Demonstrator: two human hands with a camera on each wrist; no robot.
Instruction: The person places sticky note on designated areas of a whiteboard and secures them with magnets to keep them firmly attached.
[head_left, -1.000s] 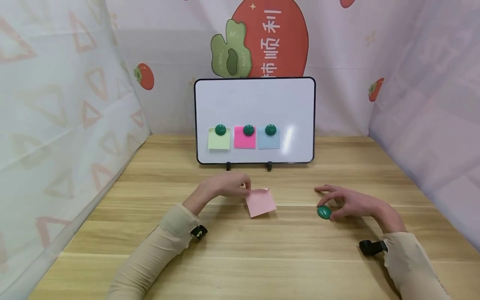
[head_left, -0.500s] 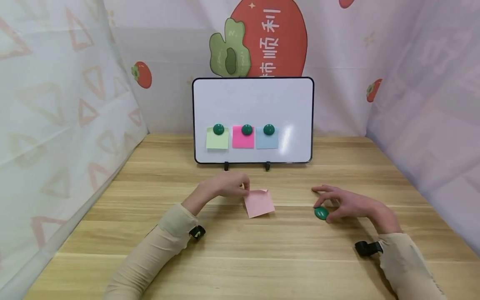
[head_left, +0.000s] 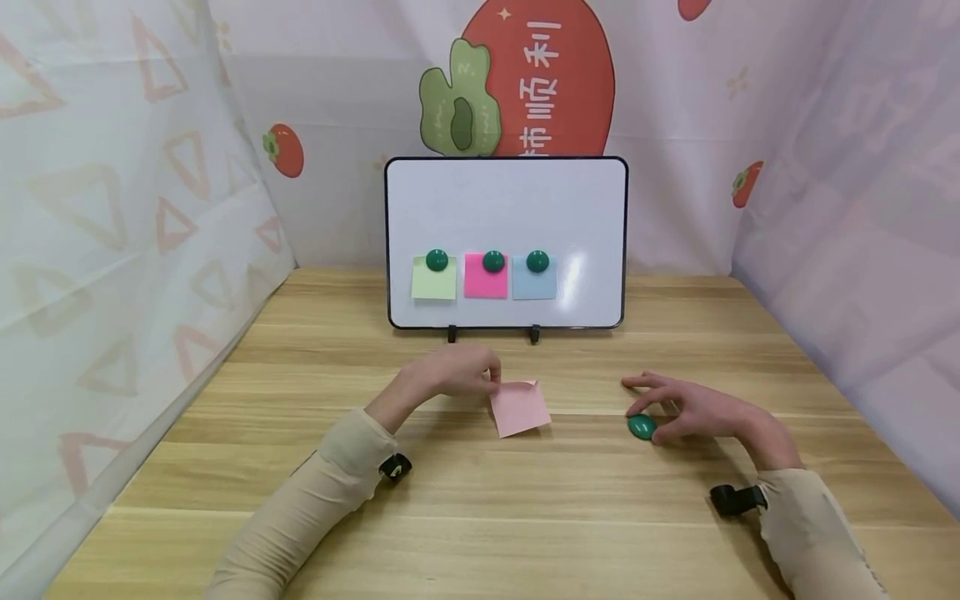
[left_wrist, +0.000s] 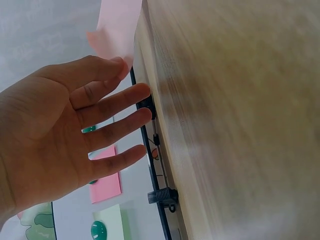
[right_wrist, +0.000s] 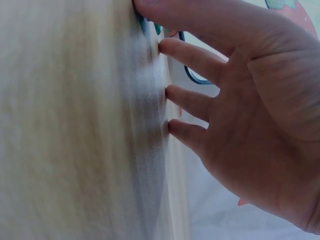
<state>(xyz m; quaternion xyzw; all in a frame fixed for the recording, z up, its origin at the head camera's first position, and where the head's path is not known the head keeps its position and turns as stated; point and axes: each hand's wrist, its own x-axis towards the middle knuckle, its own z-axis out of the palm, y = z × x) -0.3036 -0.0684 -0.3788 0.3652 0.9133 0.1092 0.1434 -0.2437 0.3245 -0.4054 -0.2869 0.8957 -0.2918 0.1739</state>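
Observation:
My left hand (head_left: 457,369) pinches a pale pink sticky note (head_left: 521,408) by its left corner, between thumb and forefinger. In the left wrist view the note (left_wrist: 118,27) hangs from those two fingertips, while the other fingers (left_wrist: 117,134) are spread. To the right, my right hand (head_left: 697,407) holds a green round magnet (head_left: 642,427) on the tabletop, thumb and forefinger at its opposite edges. The right wrist view hides most of the magnet behind the thumb (right_wrist: 165,11).
A whiteboard (head_left: 506,200) on black feet (head_left: 535,334) stands at the back of the wooden table (head_left: 480,550). Green magnets pin a pale green note (head_left: 433,285), a bright pink note (head_left: 486,283) and a blue note (head_left: 534,285) to it. Printed cloth (head_left: 330,92) surrounds the table.
Hands, note and magnet hold nearly the same places. The whole head view has shifted slightly left since one second ago.

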